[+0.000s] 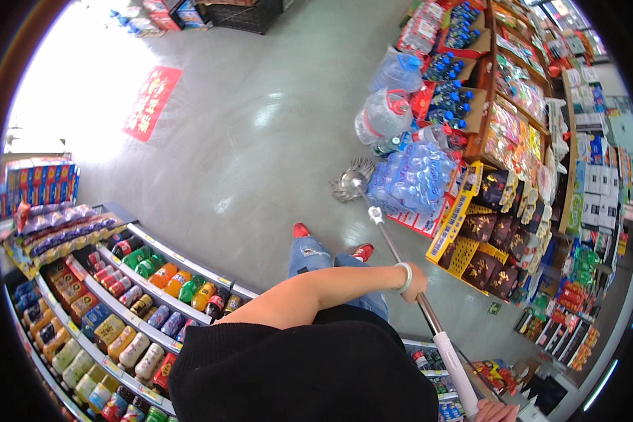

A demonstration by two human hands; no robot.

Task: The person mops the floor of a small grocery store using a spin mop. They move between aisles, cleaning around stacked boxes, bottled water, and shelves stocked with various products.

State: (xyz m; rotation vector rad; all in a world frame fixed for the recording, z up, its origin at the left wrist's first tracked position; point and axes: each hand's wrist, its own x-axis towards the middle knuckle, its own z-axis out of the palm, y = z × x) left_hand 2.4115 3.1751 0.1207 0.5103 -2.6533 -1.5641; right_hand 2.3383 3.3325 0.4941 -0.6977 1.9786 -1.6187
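A string mop rests on the floor near the shopfront aisle, its grey strands beside a shrink-wrapped pack of water bottles. Its metal pole slants down to the right. My left hand, with a pale bangle at the wrist, is closed around the middle of the pole. At the bottom right edge my right hand grips the upper end, by the white handle sleeve; part of this hand is cut off by the frame.
Shelves of bottled drinks curve along the left. Large water jugs, boxed bottles and a yellow crate of packaged snacks stand at the right. A red floor mat with writing lies at the upper left. My red shoes are near the mop.
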